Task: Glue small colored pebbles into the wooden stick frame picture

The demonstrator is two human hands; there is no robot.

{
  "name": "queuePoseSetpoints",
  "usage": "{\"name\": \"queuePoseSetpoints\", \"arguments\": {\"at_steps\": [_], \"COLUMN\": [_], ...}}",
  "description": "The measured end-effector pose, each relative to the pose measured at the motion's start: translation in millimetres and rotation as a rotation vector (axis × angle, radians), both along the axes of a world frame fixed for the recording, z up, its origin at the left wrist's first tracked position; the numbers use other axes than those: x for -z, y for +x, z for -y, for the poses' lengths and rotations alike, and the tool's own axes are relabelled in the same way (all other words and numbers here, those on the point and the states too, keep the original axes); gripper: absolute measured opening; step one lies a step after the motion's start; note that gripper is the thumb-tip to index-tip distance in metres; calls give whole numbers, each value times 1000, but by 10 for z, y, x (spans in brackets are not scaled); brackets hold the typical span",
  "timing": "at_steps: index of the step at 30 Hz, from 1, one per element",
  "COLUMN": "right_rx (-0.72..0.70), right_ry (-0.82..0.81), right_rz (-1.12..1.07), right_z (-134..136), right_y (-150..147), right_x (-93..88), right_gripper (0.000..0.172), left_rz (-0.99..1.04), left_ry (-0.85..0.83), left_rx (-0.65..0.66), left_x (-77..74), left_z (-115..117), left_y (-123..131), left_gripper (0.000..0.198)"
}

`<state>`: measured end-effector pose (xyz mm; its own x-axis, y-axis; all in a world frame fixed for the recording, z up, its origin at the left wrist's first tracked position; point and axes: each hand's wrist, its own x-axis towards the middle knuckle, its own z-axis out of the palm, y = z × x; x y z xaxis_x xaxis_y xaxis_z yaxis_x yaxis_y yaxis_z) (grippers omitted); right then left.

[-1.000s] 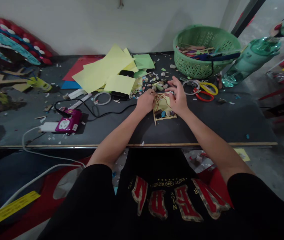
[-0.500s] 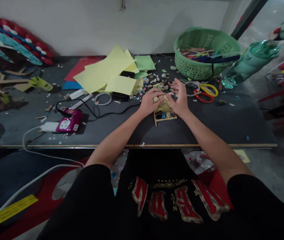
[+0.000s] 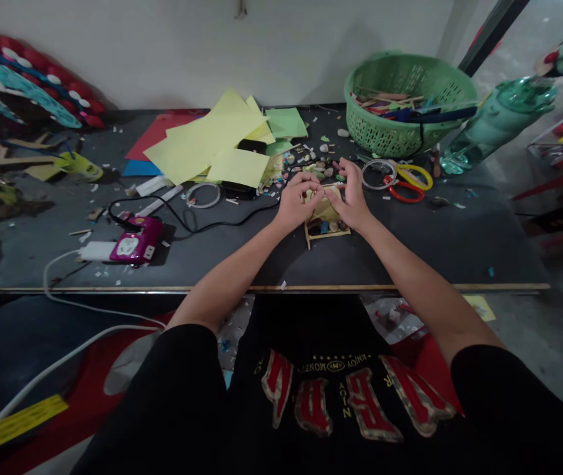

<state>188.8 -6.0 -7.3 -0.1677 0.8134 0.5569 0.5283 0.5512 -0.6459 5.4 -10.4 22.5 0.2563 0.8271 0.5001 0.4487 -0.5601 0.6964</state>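
Landmark: green basket [image 3: 410, 135], at the back of the bench [image 3: 449, 244], loaded with sticks and odd scraps.

Small stick frame [image 3: 328, 234] lies on the bench, left of the basket and nearer the person. Yellow backing [image 3: 327, 211] inside it; along its near edge a row of stones, one blue stone [image 3: 325, 227] among darker and paler ones. One stick end pokes out past the near left corner.

Left hand [image 3: 295, 203] is over the frame's left side, fingers curled inward. Right hand [image 3: 353, 201] is over its right side, thumb reaching across, index finger raised. Fingertips of both come close together above the far part of the frame. Grip of each is narrow at the tips; whether anything is pinched there, cannot tell, the fingers hide it.

Loose pebbles [image 3: 323, 148] and bits are scattered left of the basket, some just beyond the hands. Yellow paper sheets [image 3: 202, 148] farther left of it. In front of the basket: a clear ring [image 3: 365, 177], a red loop [image 3: 406, 199] and a yellow loop [image 3: 430, 182]. Green bottle [image 3: 501, 125] leans right of the basket. Purple adapter [image 3: 137, 241], well left and nearer the person.
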Motion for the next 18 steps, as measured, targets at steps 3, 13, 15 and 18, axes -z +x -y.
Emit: {"name": "queuePoseSetpoints", "arguments": {"at_steps": [3,13,15,18], "right_rx": [-20,-41,-51,-74], "right_ry": [1,9,8,-6], "right_rz": [6,84,102,122], "right_z": [22,24,31,48], "right_y": [-9,-27,-18,-13], "right_x": [-14,-3,-11,-30], "right_gripper": [83,78,79,81], "left_rz": [14,-50,-82,-101], "left_ry": [5,78,91,96], "left_rx": [22,17,27,58], "left_x": [15,15,-4,-37], "left_z": [-4,15,29,49], "left_y": [4,-7,-13,-16], "left_gripper": [17,16,13,9]}}
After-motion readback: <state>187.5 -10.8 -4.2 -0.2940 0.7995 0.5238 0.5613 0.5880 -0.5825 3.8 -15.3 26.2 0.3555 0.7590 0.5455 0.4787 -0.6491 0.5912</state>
